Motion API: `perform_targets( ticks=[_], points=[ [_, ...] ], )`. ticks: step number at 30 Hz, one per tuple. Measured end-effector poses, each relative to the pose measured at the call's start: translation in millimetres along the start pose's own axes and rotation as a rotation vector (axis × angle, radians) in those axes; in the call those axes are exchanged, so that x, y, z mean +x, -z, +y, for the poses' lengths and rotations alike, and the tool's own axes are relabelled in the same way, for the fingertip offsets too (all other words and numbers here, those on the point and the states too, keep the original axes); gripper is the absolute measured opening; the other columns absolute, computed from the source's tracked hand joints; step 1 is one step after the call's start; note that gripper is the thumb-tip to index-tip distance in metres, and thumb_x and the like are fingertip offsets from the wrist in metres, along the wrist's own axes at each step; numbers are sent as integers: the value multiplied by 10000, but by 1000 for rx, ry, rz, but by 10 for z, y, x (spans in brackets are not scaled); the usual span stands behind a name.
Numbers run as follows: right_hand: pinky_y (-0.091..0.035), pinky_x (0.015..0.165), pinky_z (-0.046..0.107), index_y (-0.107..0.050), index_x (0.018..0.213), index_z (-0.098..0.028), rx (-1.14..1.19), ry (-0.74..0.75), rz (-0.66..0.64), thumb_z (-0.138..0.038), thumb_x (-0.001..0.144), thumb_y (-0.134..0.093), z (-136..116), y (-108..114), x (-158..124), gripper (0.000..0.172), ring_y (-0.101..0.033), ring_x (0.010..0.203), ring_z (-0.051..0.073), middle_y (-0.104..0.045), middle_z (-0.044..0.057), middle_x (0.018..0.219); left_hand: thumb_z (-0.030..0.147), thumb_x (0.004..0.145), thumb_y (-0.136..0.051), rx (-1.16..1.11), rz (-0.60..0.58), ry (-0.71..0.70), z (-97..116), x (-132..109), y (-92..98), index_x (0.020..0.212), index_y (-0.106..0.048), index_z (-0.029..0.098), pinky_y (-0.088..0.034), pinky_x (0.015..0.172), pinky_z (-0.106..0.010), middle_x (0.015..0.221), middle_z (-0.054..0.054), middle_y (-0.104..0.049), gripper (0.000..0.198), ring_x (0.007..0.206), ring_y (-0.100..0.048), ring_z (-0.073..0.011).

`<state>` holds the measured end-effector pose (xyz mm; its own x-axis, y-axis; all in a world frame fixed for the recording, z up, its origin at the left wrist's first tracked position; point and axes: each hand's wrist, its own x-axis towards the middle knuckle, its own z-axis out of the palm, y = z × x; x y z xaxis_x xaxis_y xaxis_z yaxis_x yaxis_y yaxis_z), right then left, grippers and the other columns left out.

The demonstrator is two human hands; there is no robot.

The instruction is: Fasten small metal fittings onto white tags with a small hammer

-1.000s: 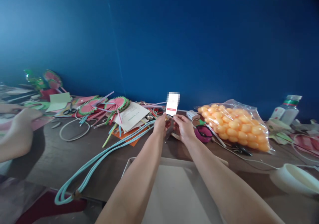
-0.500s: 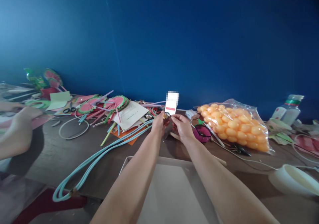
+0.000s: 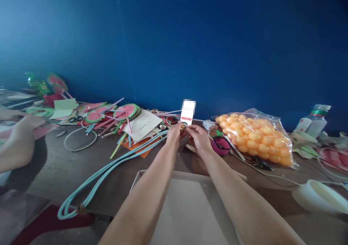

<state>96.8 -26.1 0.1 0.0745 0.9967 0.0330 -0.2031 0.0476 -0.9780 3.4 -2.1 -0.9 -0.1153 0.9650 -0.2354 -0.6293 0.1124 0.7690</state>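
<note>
Comparing with half a second ago: pose of both hands nearly unchanged; a small shiny piece shows slightly further right, close by the right fingertips. Judged as fine fingertip handling in place, not carrying.

Left hand: fingers curled, apparently pinching the piece. Right hand: thumb and index meet at its right edge; whether they grip it, cannot tell.

Piece lies between the two sets of fingers, above the surface. Looks rounded; long axis and pointing direction not resolvable.

Lit phone just beyond the fingers: screen toward the wearer, long axis upright, top leaning slightly right; support hidden.

Pale blue tubing left of the fingers; bag of orange balls right.
</note>
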Motion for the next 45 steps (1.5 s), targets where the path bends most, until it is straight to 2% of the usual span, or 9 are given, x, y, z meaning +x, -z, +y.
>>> perform_targets(
  ticks=[9,17,23,36,45],
  points=[
    [-273,393,146,-642,803,-194,78,-69,-2,-341,539,-781,-24,-8,1,332,-427,470,39,-611,-37,645,371,699,-681,78,0,-45,22,-46,-11,737,-591,133,-453,539,-222,627,-11,-565,257,502,-520,-78],
    [-202,362,136,-625,782,-177,235,-150,-116,-303,522,-805,-63,11,-1,340,-370,446,11,-603,-39,680,450,691,-673,158,0,-85,18,-50,-3,743,-593,137,-414,512,-209,597,-7,-550,327,503,-501,-80],
    [-187,365,136,-614,778,-176,215,-148,-119,-314,535,-799,-33,29,20,335,-359,451,12,-598,-38,703,495,656,-693,215,23,-118,32,-76,-14,724,-610,134,-390,493,-208,574,-5,-540,377,489,-488,-82],
    [-171,388,168,-561,748,-195,127,-116,-93,-363,535,-764,-36,26,16,339,-339,455,30,-603,-46,714,431,699,-670,246,42,-126,45,-108,-26,696,-624,131,-386,516,-231,571,-18,-551,303,490,-483,-93],
    [-173,373,156,-621,817,-189,97,-84,-61,-352,535,-766,-65,16,-2,357,-364,455,28,-611,-37,711,439,690,-675,257,48,-129,21,-63,-14,700,-618,124,-383,496,-224,567,-18,-547,320,475,-478,-88]
  ],
)
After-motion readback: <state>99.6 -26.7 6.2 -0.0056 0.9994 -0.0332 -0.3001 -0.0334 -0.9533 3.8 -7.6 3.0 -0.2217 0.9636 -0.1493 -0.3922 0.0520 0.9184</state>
